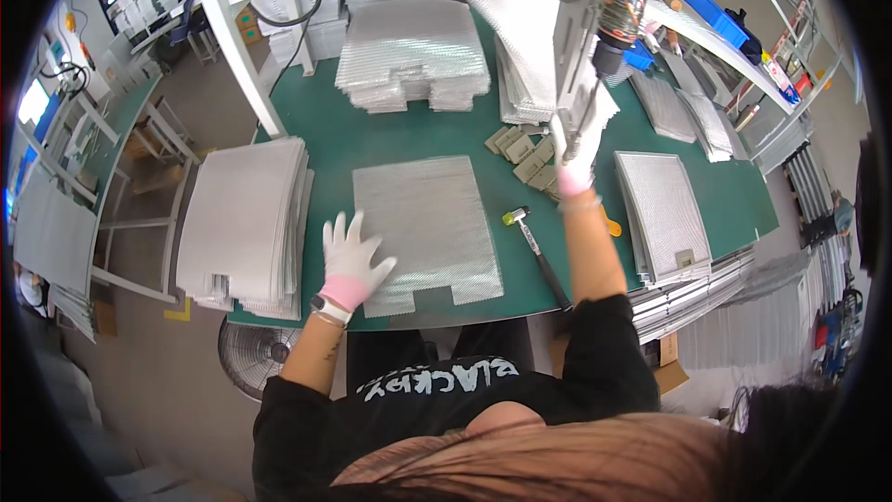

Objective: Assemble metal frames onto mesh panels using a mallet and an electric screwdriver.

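Observation:
A silvery mesh-textured panel [429, 214], notched at its near edge, lies flat on the green-topped table in front of me. Fingers spread, my left hand [349, 260] in a white glove with a pink cuff rests at the panel's left edge and holds nothing. My right hand [576, 172], gloved alike, reaches forward beside a pile of small flat grey-tan plates [528, 160]. A hanging power screwdriver [624, 14] with a grey bracket [573, 37] covers most of its fingers, so what they hold is hidden. A mallet [537, 256] with a yellow-green head lies right of the panel.
Stacks of similar panels stand at the left [240, 223], back [413, 51] and right [662, 214]. A white shelf post [234, 37] rises at the table's back left. Below the table's left corner stands a floor fan [255, 353]. A blue bin [711, 14] sits on the shelf.

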Demonstrator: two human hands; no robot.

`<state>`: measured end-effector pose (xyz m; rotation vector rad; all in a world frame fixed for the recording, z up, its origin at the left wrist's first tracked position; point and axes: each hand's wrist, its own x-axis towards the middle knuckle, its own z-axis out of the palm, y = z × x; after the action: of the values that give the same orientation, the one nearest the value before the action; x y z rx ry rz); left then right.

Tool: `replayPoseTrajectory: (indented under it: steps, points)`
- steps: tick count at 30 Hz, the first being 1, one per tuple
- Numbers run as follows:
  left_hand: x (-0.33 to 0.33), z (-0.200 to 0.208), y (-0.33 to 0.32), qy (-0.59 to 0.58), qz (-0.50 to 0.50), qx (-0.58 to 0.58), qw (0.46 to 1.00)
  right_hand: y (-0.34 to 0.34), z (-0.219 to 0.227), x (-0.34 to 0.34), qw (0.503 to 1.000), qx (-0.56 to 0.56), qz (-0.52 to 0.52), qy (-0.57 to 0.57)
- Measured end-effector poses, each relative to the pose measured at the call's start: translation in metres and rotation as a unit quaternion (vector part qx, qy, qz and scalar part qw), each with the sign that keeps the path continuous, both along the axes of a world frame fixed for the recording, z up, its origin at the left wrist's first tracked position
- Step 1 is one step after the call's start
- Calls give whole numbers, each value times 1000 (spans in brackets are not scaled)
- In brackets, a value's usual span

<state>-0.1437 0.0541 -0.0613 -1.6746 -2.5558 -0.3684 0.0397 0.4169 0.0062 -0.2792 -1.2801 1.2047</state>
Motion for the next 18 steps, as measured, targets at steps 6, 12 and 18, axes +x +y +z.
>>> replayPoseTrajectory:
  steps: [6, 12, 18]
  points:
    - [77, 16, 25, -696, -136, 435, 555, -210, -102, 15, 937, 233, -16, -260]
    - [49, 9, -30, -628, 22, 436, 645, -209, -23, 68, 805, 233, -194, -510]
    - [50, -22, -26, -494, 169, 373, 767, -191, -57, 68, 805, 82, -29, -586]
